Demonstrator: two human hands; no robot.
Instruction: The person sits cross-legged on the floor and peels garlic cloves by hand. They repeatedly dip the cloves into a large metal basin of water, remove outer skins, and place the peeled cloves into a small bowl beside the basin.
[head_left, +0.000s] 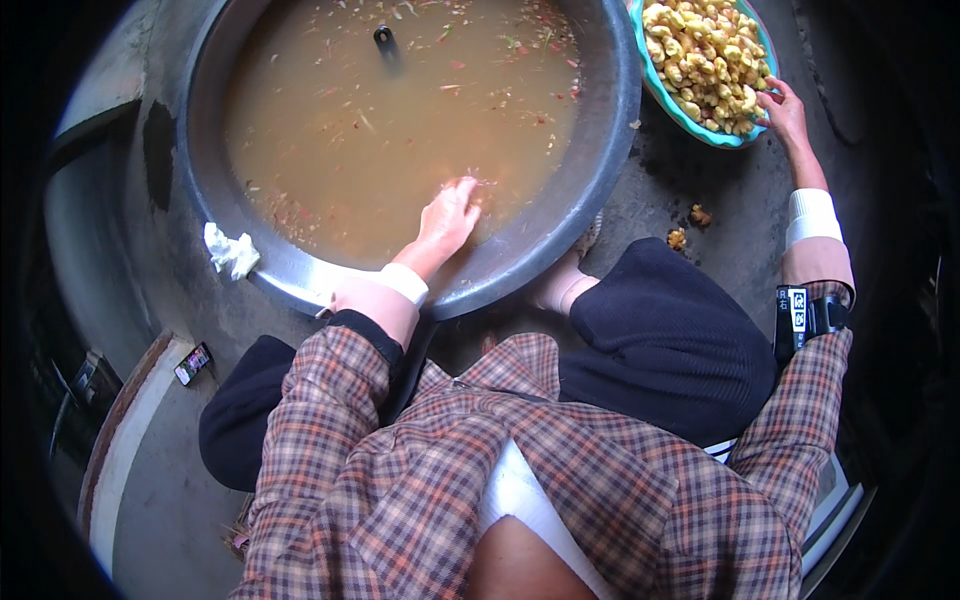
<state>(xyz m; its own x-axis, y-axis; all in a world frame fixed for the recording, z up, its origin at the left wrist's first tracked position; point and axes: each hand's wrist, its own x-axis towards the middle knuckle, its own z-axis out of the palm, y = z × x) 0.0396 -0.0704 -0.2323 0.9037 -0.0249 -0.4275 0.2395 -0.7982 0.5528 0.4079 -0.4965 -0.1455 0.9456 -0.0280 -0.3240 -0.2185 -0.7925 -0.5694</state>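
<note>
In front of me stands a wide, dark metal basin (621, 112) of cloudy brown water (337, 135), with peel scraps and reddish bits afloat. My left hand (450, 214) reaches over its near rim, fingertips at the water's surface. Whatever those fingers may hold is hidden. To the right, a turquoise scalloped-edge basin (684, 112) is heaped with pale yellow ginger pieces (705, 60). My right hand (786, 112) is at that heap's right edge, fingers spread and touching the ginger or the rim. A black handle end (384, 36) with a hole pokes out of the water.
Two ginger pieces, one (700, 215) beside another (677, 239), lie on the wet concrete floor (645, 195). A crumpled white thing (231, 251) hangs on the big basin's left rim. At left, a phone (193, 364) rests by a pale curved ledge (142, 420). My knees flank the basin's near side.
</note>
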